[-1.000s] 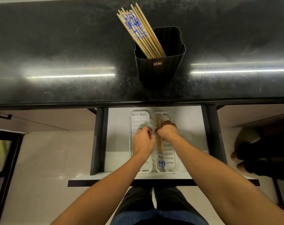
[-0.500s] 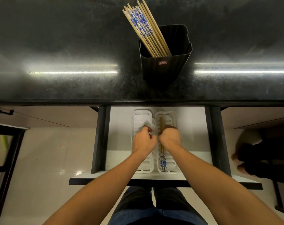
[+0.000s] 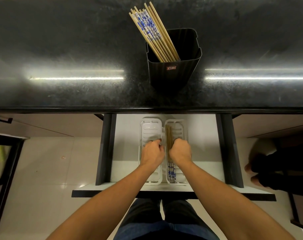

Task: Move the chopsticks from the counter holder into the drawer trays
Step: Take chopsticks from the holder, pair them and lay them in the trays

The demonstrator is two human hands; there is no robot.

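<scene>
A black holder (image 3: 173,73) stands on the dark counter with several wooden chopsticks (image 3: 153,32) leaning to its left, some patterned blue and white. Below, the open drawer (image 3: 128,149) holds two white slotted trays side by side. The left tray (image 3: 149,129) has nothing in it. In the right tray (image 3: 179,129) lie a few chopsticks (image 3: 169,135), blue ends toward me. My left hand (image 3: 152,153) is curled over the left tray, fingertips pinching its rim between the trays. My right hand (image 3: 180,151) is closed as a fist over the chopsticks in the right tray.
The counter's front edge (image 3: 60,110) overhangs the back of the drawer. Dark drawer rails (image 3: 105,149) run along both sides. Another person's feet (image 3: 254,174) stand on the tiled floor at the right. A black frame (image 3: 7,170) is at the left.
Both hands stay low over the trays and have drawn slightly toward me. The chopsticks remain lying in the right tray.
</scene>
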